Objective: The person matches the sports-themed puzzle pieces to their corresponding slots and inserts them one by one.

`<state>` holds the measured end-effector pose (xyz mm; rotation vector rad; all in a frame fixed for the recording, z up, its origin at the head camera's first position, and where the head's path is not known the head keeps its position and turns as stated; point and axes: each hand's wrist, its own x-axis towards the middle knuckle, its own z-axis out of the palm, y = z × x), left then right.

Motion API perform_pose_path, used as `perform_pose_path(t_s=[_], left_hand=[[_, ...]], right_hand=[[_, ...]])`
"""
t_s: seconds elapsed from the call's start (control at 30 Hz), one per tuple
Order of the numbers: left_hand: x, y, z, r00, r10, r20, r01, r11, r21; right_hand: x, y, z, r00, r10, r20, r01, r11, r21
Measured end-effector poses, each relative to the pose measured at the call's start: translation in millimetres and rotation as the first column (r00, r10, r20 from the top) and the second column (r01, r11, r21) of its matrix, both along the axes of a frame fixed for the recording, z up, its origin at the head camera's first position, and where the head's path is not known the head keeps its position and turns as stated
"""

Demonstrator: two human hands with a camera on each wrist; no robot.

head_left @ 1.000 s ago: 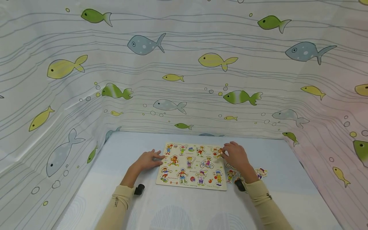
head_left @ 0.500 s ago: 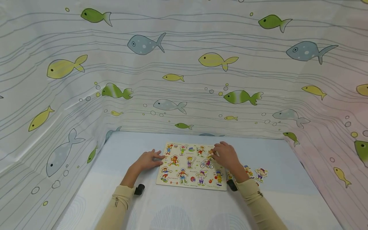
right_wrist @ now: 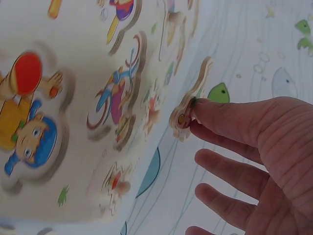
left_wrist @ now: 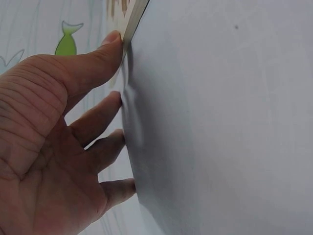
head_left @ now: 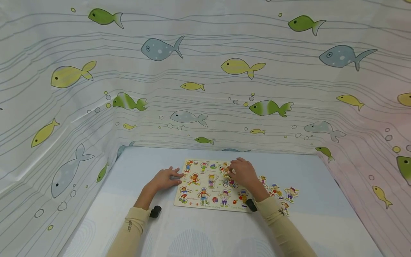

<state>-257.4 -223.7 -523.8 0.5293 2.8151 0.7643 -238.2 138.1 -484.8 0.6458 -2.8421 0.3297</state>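
Note:
A wooden peg-style picture board (head_left: 196, 191), printed with children playing sports, lies on the table. My left hand (head_left: 165, 179) rests at its left edge, fingers spread; in the left wrist view the thumb (left_wrist: 110, 49) touches the board's side. Above the board's upper right part is my right hand (head_left: 243, 173). Between thumb and forefinger it pinches a small wooden puzzle piece (right_wrist: 182, 112), held edge-on in the right wrist view, its picture mostly hidden. Near it on the board sits a cyclist piece (right_wrist: 116, 95).
Several loose figure pieces lie right of the board, among them one with a purple cap (head_left: 291, 193) and another (head_left: 284, 208) nearer the front. Fish-patterned sheeting (head_left: 224, 96) rises behind and on both sides of the pale table (head_left: 154, 235).
My right hand has moved left over the board, carrying the puzzle piece from the upper right corner inward. More loose pieces on the right now show. The left hand stays put.

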Motion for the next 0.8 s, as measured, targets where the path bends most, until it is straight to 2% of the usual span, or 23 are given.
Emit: perform_pose_path(t_s=[0.3,0.8], left_hand=[[0.4,-0.6,1.2,1.0,-0.01,0.001,0.01,1.0,0.009],[-0.1,-1.1,1.3,1.0,-0.008,0.0,0.008,1.0,0.01]], right_hand=[[-2.6,-22.0,-3.3,0.998,0.065,-0.015,-0.065,0.998,0.002],[-1.6,-42.2,-7.2,0.994,0.106,-0.032,-0.106,0.994,0.012]])
